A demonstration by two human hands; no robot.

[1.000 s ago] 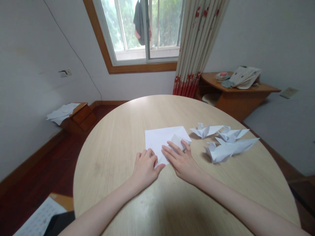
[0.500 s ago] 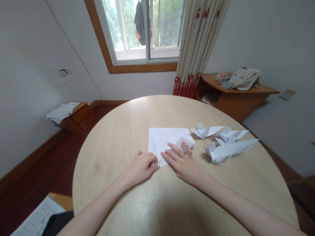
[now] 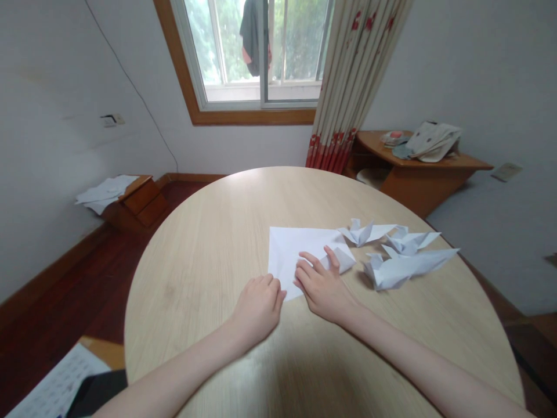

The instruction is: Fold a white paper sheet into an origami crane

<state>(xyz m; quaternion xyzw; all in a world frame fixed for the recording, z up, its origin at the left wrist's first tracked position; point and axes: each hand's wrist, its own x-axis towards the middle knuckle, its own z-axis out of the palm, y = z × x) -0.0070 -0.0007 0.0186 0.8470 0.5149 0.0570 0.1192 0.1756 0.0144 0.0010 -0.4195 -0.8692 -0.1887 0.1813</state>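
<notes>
White paper (image 3: 287, 247) under right hand (image 3: 322, 288), left hand (image 3: 259, 306) at edge.

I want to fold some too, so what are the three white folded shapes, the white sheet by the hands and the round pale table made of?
The three white folded shapes look like matte paper: thin edges, sharp creases. The partly folded white sheet seems paper too, thin and matte. The round pale table shows wood grain and a soft shine: maybe wood or laminate.

White walls (image 3: 470, 69) frame a bright window (image 3: 263, 64) above dark red flooring (image 3: 100, 261).
</notes>
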